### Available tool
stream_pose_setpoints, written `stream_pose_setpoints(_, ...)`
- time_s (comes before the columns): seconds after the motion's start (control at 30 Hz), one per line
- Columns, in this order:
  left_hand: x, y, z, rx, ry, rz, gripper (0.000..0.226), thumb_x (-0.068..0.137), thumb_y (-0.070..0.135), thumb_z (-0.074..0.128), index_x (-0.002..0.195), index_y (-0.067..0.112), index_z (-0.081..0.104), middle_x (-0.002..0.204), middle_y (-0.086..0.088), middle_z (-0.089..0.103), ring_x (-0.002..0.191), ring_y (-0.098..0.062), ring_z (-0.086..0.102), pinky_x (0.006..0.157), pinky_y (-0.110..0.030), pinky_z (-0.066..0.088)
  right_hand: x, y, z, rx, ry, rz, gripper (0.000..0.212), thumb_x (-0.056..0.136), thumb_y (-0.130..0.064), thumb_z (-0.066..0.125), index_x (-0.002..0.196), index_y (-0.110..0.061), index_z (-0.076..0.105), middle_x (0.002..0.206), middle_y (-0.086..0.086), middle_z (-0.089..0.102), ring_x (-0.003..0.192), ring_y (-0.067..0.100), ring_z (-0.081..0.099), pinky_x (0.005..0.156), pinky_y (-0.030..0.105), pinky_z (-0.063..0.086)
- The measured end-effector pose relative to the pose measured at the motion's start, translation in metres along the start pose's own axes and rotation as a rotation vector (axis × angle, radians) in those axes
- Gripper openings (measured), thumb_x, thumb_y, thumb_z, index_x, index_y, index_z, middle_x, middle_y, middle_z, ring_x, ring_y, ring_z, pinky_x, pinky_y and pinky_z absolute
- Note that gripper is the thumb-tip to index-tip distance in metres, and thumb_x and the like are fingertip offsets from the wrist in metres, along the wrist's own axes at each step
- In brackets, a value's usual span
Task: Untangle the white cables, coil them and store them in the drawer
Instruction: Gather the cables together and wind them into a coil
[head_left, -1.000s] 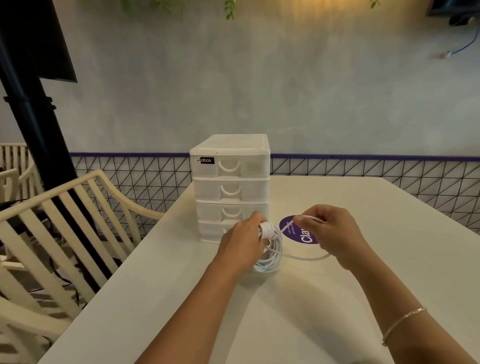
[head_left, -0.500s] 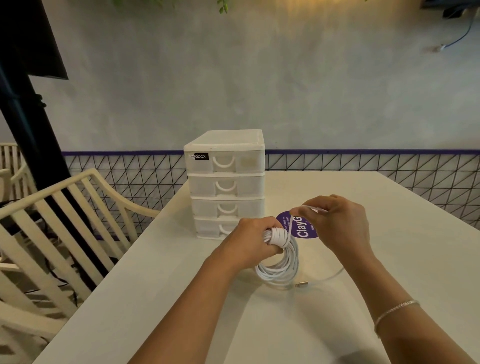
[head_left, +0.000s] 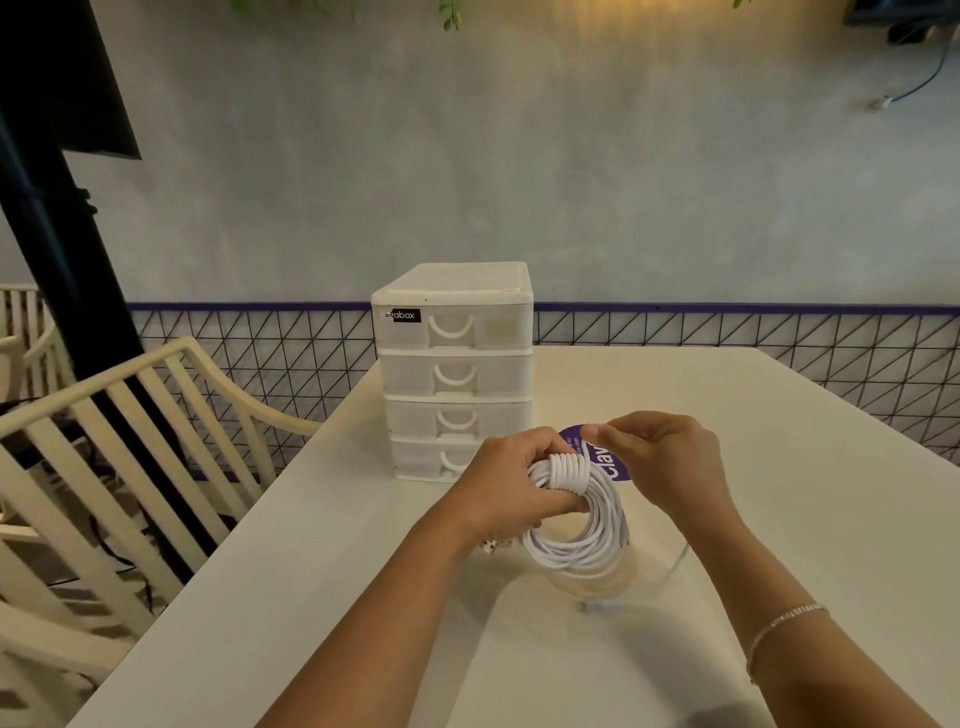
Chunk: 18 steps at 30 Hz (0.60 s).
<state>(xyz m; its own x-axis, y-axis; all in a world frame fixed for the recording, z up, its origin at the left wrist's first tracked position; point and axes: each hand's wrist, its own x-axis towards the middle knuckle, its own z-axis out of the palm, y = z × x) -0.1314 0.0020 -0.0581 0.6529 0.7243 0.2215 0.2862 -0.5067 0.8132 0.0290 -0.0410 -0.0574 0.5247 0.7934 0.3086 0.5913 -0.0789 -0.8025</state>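
Note:
My left hand (head_left: 511, 483) grips a coil of white cable (head_left: 582, 551) at its top, where several turns are wrapped tightly around the bundle. The coil hangs just above the white table (head_left: 779, 493). My right hand (head_left: 660, 462) pinches the loose strand of the same cable just right of the wrap. The cable's tail runs down under my right wrist and ends in a small plug (head_left: 584, 605) lying on the table. A white four-drawer box (head_left: 454, 371) stands behind my hands with all drawers closed.
A purple round sticker (head_left: 615, 467) lies on the table behind the coil. A cream slatted chair (head_left: 130, 441) stands at the table's left edge. A black post (head_left: 57, 208) rises at the left, and a wire fence runs behind the table.
My right hand has laid more turns around the top of the coil. The loose tail on the table has grown shorter. The coil has risen slightly toward me.

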Motion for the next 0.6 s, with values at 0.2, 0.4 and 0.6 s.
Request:
stream_pose_setpoints(0.2,0.0,0.0055,0.0037,-0.12,0.077,0.007,0.041,0.068,0.018,0.083,0.098,0.029,0.056,0.078,0.009,0.062,0.051,0.0,0.052,0.048,-0.016,0.045,0.0019,0.0017,-0.0044,0.018,-0.117,0.101,0.042,0.069,-0.055,0.069,0.065,-0.013,0.073,0.069,0.016,0.066,0.063,0.018,0.051,0.059,0.03,0.04)
stream_pose_setpoints(0.4,0.0014,0.0039,0.0029,-0.155,0.131,0.057,0.036,0.071,0.015,0.08,0.1,0.03,0.063,0.084,0.008,0.064,0.058,-0.001,0.054,0.05,-0.017,0.047,-0.0004,0.0,-0.0021,-0.011,-0.179,0.113,0.026,0.08,-0.039,0.068,0.067,-0.016,0.072,0.072,0.012,0.068,0.065,0.018,0.051,0.062,0.03,0.042)
stream_pose_setpoints(0.6,0.0029,0.0001,0.003,-0.08,0.157,0.028,0.031,0.071,0.018,0.08,0.095,0.032,0.065,0.083,0.014,0.06,0.064,-0.002,0.054,0.051,-0.017,0.048,0.002,0.0052,0.0029,-0.158,-0.229,0.089,0.018,0.084,-0.034,0.065,0.081,-0.018,0.073,0.067,-0.005,0.061,0.067,0.012,0.052,0.059,0.024,0.041)
